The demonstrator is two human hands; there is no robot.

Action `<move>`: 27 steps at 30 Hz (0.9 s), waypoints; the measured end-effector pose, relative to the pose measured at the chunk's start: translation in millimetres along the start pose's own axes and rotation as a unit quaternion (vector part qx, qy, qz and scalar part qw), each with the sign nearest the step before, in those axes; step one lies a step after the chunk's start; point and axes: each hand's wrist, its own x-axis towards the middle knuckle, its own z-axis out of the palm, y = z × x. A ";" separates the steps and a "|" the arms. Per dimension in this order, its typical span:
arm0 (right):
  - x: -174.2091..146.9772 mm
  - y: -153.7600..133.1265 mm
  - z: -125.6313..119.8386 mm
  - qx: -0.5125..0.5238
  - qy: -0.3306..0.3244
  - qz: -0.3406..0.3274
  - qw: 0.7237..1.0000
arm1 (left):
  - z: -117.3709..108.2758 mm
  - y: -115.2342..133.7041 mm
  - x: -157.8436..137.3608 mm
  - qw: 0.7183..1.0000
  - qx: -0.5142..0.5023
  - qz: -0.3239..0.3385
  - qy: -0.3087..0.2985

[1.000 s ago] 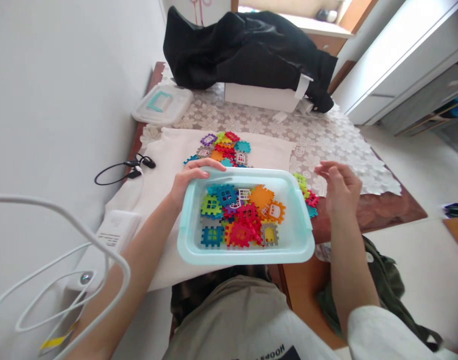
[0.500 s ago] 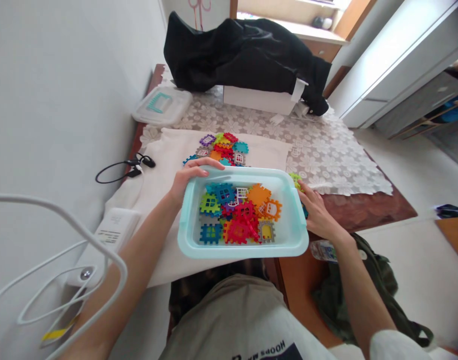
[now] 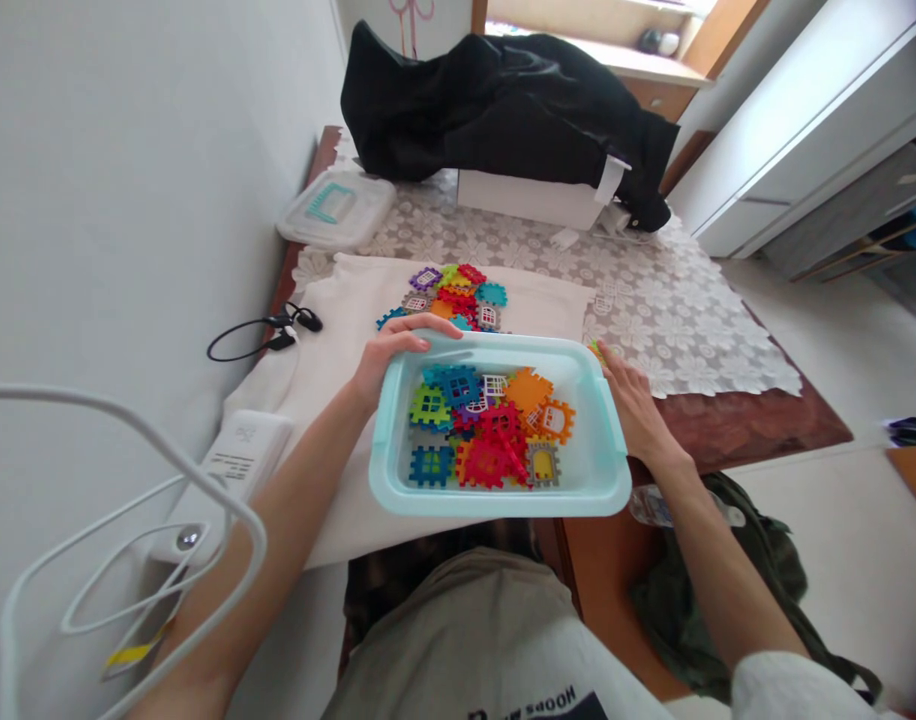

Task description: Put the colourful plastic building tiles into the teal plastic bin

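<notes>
A pale aqua plastic basket (image 3: 615, 480) holds a heap of colourful toothed building tiles (image 3: 495, 450), several with window or door inserts. My left hand (image 3: 387, 355) grips the basket's far-left rim, fingers lying over its edge. My right hand (image 3: 634, 400) is closed at the outside of the basket's right wall, its fingertips partly hidden behind the rim. A sliver of a lime-green tile (image 3: 596, 350) shows at those fingertips. Just beyond the basket, another pile of tiles (image 3: 458, 295) lies on the white cloth, partly hidden by the basket.
Black earphones (image 3: 282, 325) and a white power strip (image 3: 240, 455) with cables lie at the left. A clear lid (image 3: 336, 210) sits at the back left. Black fabric (image 3: 503, 110) covers a white box (image 3: 525, 200). A dark bag (image 3: 728, 600) and a bottle (image 3: 649, 505) are at lower right.
My right hand has turned and moved slightly up along the basket's side, covering most of the green and blue tiles that showed there. The view has shifted slightly; the left hand keeps its hold.
</notes>
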 end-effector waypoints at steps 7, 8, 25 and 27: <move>13.7 -1.0 -1.9 0.015 0.055 -0.020 0.998 | 2.7 2.1 -1.2 1.000 -0.006 -0.009 0.007; 14.5 -1.8 -2.6 0.017 0.062 -0.024 0.998 | 2.9 2.2 -1.3 1.000 -0.008 -0.010 0.008; 22.7 3.4 5.7 -0.006 0.028 0.016 0.999 | 5.1 4.4 -2.3 1.000 -0.010 -0.014 0.005; 23.7 1.6 3.1 -0.009 0.041 0.019 0.999 | 5.3 4.1 -2.1 1.000 -0.008 -0.007 0.005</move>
